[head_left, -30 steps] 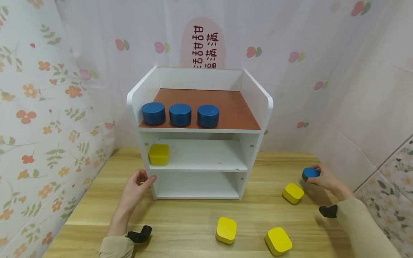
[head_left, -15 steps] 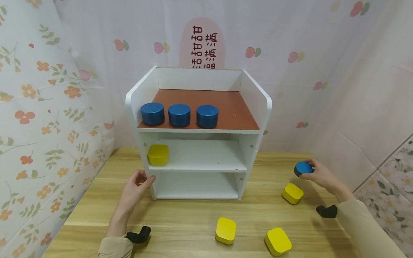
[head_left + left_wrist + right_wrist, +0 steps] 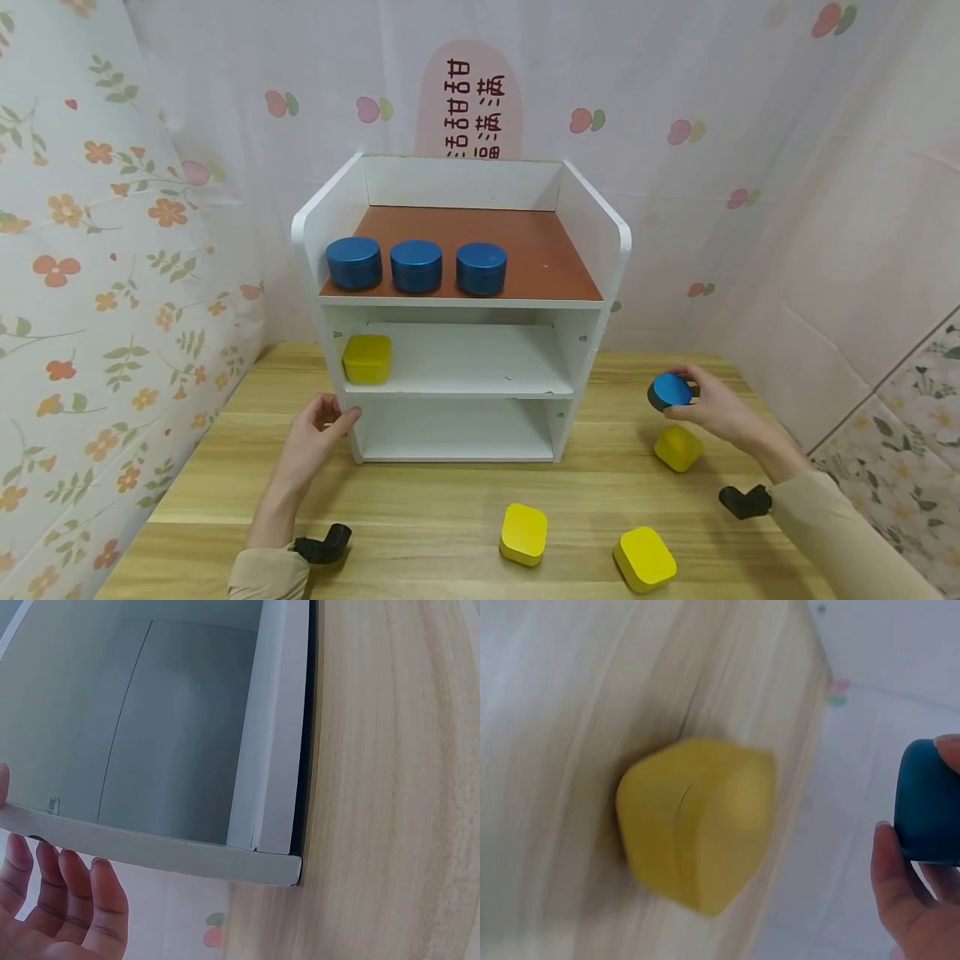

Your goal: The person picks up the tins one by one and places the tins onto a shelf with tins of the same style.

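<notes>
My right hand point(image 3: 720, 410) holds a round blue tin point(image 3: 670, 391) between thumb and fingers, above the table; the right wrist view shows the same blue tin point(image 3: 928, 804) at its right edge. Just below the hand lies a square yellow tin point(image 3: 678, 448). My left hand point(image 3: 315, 437) grips the left side panel of a small white shelf unit point(image 3: 453, 304). In the left wrist view the fingers point(image 3: 105, 900) lie along the panel's outer side, with the thumb tip across its edge. Three blue tins stand on the brown top, the middle one point(image 3: 416, 267) between two others.
One yellow tin point(image 3: 367, 360) sits at the left of the middle shelf. Two more, a yellow tin point(image 3: 524, 534) and another yellow tin point(image 3: 646, 559), lie on the wooden table point(image 3: 420, 533) in front. Patterned cloth point(image 3: 675, 208) hangs behind and at the sides.
The right hand has lifted the blue tin off the table at the far right and carried it left, towards the shelf unit. The left hand keeps its place on the panel.
</notes>
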`<state>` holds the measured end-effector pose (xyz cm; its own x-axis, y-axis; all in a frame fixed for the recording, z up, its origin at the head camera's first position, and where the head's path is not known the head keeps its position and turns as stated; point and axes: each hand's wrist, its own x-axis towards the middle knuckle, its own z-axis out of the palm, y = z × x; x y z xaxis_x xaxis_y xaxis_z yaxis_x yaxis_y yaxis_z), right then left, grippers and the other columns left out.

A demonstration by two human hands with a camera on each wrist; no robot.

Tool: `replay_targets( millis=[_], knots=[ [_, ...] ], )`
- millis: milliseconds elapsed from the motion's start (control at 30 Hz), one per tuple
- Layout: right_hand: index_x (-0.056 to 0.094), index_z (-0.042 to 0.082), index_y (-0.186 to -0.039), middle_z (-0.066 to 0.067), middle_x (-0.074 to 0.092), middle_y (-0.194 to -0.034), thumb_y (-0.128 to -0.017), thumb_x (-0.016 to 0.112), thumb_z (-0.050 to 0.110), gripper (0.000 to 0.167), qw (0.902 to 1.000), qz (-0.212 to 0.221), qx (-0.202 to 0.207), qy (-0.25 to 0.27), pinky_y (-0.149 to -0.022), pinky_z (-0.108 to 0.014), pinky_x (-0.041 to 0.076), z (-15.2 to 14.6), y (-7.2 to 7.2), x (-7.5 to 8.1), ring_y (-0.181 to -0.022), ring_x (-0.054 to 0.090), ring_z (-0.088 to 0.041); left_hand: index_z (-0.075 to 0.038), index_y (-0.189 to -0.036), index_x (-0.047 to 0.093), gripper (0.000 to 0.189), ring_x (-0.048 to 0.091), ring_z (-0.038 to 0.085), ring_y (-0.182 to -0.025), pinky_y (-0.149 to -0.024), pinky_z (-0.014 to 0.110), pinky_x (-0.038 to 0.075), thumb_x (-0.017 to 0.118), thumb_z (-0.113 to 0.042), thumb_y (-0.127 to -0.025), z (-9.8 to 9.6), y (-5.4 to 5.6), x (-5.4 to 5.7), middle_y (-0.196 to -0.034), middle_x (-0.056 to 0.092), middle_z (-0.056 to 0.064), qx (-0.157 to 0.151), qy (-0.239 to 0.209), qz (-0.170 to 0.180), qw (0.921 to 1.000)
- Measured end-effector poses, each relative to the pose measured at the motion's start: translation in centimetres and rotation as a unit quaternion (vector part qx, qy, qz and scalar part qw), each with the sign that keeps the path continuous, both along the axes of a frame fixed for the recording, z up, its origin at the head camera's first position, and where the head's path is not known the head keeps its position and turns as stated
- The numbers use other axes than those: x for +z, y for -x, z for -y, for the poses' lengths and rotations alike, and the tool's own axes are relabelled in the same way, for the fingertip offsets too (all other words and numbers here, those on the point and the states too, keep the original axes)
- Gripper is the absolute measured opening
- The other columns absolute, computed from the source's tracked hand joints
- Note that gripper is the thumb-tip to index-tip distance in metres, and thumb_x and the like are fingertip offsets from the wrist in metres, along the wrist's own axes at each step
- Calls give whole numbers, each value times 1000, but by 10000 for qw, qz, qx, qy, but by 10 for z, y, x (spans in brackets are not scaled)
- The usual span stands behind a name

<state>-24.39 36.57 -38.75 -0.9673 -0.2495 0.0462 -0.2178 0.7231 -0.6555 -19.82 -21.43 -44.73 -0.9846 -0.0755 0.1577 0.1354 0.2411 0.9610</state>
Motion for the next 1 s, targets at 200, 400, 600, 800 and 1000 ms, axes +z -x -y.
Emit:
replay_targets(
  millis=[200,400,600,800,1000],
  knots=[
    [42,-1,-138,-24,49,-132,-85,78,18,67,9991,-201,339,-149,-85,-52,47,20,-16,13,-112,51,-44,0,-112,50,36,49,17,-95,-78,29,43,68,-26,-94,-1,-1,2,-103,53,10,-20,-59,36,10000],
    [45,0,-136,-21,52,-128,-84,78,17,64,9978,-221,617,-2,-83,-45,48,36,-28,24,-108,54,-38,1,-110,49,35,51,15,-94,-78,27,42,68,-24,-94,-2,-2,3,-102,54,10,-3,-107,1,9999],
    [48,4,-135,-17,53,-127,-84,79,19,62,9964,-177,822,132,-81,-40,49,46,-39,39,-109,54,-36,0,-111,49,36,50,15,-94,-79,29,41,68,-25,-94,-1,-2,2,-103,54,10,-28,-110,72,9999],
    [49,7,-136,-14,54,-126,-84,79,18,61,9916,-133,1254,288,-82,-31,51,59,-42,61,-108,55,-33,0,-112,50,36,50,16,-95,-79,29,41,68,-26,-94,0,-1,1,-104,54,10,34,-111,93,9999],
    [49,9,-134,-13,55,-124,-84,79,13,59,9835,-265,1769,256,-82,-30,53,69,-44,90,-104,58,-28,-1,-112,51,37,50,17,-95,-78,28,40,68,-28,-94,0,1,0,-104,55,10,44,-12,108,9999]
  ],
)
